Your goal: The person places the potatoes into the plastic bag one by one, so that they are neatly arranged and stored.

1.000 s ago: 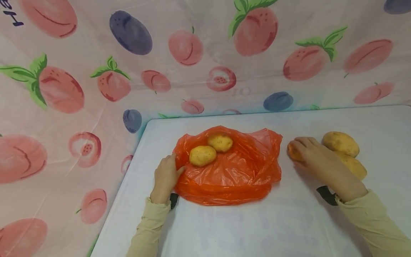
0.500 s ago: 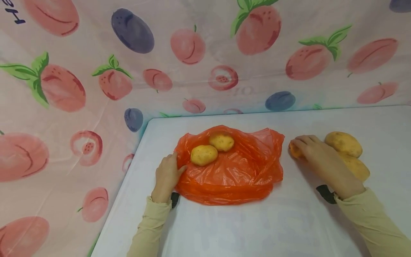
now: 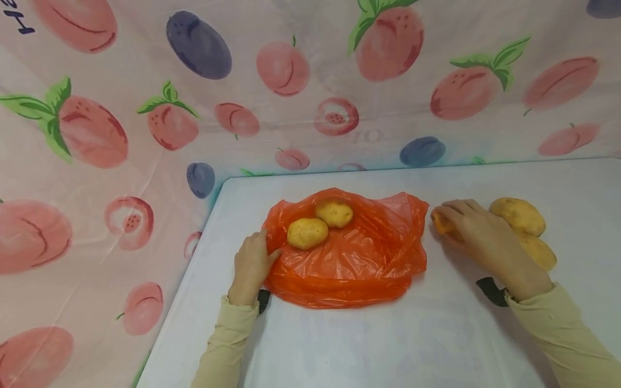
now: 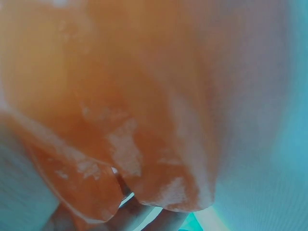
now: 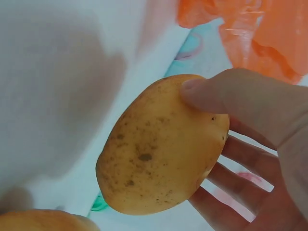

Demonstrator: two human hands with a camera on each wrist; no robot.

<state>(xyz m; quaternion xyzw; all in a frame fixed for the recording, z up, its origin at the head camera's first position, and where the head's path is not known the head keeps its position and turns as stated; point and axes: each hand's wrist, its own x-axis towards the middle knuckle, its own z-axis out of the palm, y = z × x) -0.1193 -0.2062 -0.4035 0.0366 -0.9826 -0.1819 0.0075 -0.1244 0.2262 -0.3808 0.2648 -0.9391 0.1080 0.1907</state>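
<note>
An orange plastic bag lies spread open on the table, with two potatoes resting in its left part. My left hand grips the bag's left edge; in the left wrist view the bag's orange film covers most of the fingers. To the right of the bag, my right hand holds another potato. The right wrist view shows the thumb on one side of this brown-spotted potato and the fingers behind it.
Two more potatoes lie together at the right, beside my right forearm. The white table meets a fruit-printed cloth along its back and left edges.
My right hand, with the potato in it, has shifted slightly left toward the bag within the last half second. The left hand and the bag stay in place.
</note>
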